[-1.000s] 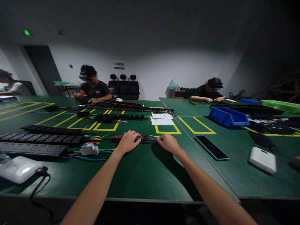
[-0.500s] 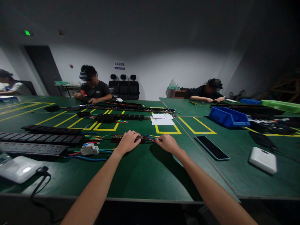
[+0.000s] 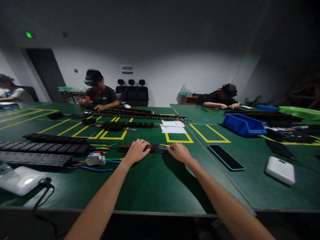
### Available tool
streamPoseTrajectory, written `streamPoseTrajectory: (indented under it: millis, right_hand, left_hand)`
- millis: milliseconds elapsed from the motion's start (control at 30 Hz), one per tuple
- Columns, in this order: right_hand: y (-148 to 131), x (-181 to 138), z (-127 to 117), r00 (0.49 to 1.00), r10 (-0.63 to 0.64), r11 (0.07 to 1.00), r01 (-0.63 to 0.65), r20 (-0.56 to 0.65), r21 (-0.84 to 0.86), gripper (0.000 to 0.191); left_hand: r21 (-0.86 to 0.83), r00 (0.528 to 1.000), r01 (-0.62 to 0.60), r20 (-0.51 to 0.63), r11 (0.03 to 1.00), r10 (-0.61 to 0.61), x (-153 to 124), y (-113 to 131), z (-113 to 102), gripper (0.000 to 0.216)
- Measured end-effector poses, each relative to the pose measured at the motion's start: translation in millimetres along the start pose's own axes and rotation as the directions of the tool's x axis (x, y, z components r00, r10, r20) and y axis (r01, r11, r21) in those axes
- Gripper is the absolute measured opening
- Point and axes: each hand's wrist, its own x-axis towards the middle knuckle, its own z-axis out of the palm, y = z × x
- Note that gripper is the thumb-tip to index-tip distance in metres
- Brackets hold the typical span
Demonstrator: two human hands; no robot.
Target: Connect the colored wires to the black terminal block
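Observation:
My left hand (image 3: 137, 151) lies over a narrow dark strip (image 3: 122, 147) with brass-coloured rails, fingers on its far side and thumb on the near side. From the strip's right end run thin wires (image 3: 159, 147) in red, blue and yellow. My right hand (image 3: 179, 152) is closed in a pinch on the ends of these wires; the fingertips hide exactly which ones. Left of my hands lie black power strips (image 3: 47, 148) and a white circuit breaker (image 3: 95, 159) with thick green and blue wires.
A phone (image 3: 226, 157), a white box-shaped device (image 3: 280, 170) and a blue bin (image 3: 244, 125) are on the right. White papers (image 3: 173, 127) and long wired strips (image 3: 140, 116) lie farther back. Another white device (image 3: 21, 180) with a cable sits front left. Co-workers sit across the green table (image 3: 150, 186).
My right hand has shifted very slightly to the right, still pinching the wire ends. The left hand stays in place on the strip.

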Motion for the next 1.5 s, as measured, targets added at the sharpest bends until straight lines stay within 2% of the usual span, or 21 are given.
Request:
streamPoseTrajectory:
  millis: [67, 200, 300, 467, 533, 733, 900, 967, 1133, 1367, 1433, 1500]
  right_hand:
    - [-0.1, 0.1, 1.0, 1.0, -0.01, 1.0, 0.01, 0.009, -0.017, 0.038]
    - [-2.7, -1.1, -4.3, 0.996, 0.061, 0.998, -0.062, -0.062, -0.02, 0.045]
    - [-4.5, -2.0, -9.4, 0.992, 0.09, 0.996, -0.09, -0.092, 0.004, 0.043]
    - [-4.0, -2.3, -7.7, 0.996, 0.066, 0.998, -0.067, 0.057, 0.006, 0.043]
    - [-3.5, -2.3, -5.9, 0.996, 0.051, 0.999, -0.051, 0.077, 0.0, 0.042]
    - [-4.3, -2.4, -9.2, 0.992, 0.097, 0.995, -0.096, -0.083, 0.016, 0.043]
    - [-5.6, -3.4, -12.7, 0.977, 0.122, 0.992, -0.117, -0.177, 0.035, 0.052]
    - [-5.1, -3.1, -11.2, 0.98, 0.115, 0.993, -0.111, -0.162, 0.034, 0.054]
    - [-3.0, -0.7, -4.8, 0.998, 0.06, 0.998, -0.06, 0.016, -0.007, 0.047]
    - [-5.1, -3.2, -11.7, 0.984, 0.126, 0.992, -0.123, -0.124, 0.029, 0.051]
    - [-4.8, -3.5, -12.6, 0.984, 0.129, 0.991, -0.126, -0.124, 0.035, 0.051]
    - [-3.8, -3.1, -11.1, 0.99, 0.121, 0.992, -0.12, -0.072, 0.027, 0.052]
  left_hand:
    - [-0.001, 1.0, 0.003, -0.001, 1.0, -0.003, 0.0, 0.1, -0.1, 0.032]
    - [0.0, 1.0, 0.003, -0.003, 1.0, -0.003, -0.4, -0.1, -0.2, 0.032]
    - [0.0, 1.0, 0.003, -0.002, 1.0, -0.003, -0.4, -0.9, 0.3, 0.033]
    - [0.005, 1.0, -0.001, -0.008, 1.0, 0.001, 0.1, -1.5, 1.3, 0.032]
    - [0.004, 1.0, 0.003, -0.004, 1.0, -0.003, 0.0, -1.1, 0.8, 0.033]
    - [-0.008, 1.0, 0.0, 0.008, 1.0, 0.0, -0.5, -0.5, -1.4, 0.034]
    - [-0.004, 1.0, -0.004, 0.005, 1.0, 0.004, -0.4, -0.6, -0.6, 0.033]
    - [0.004, 1.0, -0.003, 0.0, 1.0, 0.003, -0.2, -0.6, 0.2, 0.032]
    - [0.016, 1.0, -0.001, -0.005, 1.0, 0.001, -0.1, -0.9, 1.5, 0.031]
    - [0.013, 1.0, -0.004, -0.006, 1.0, 0.004, -0.7, -1.4, 1.4, 0.032]
    - [0.005, 1.0, -0.004, -0.001, 1.0, 0.004, -0.7, -1.3, 1.2, 0.032]
    - [-0.001, 1.0, -0.003, 0.001, 1.0, 0.003, -0.5, -1.1, 0.8, 0.032]
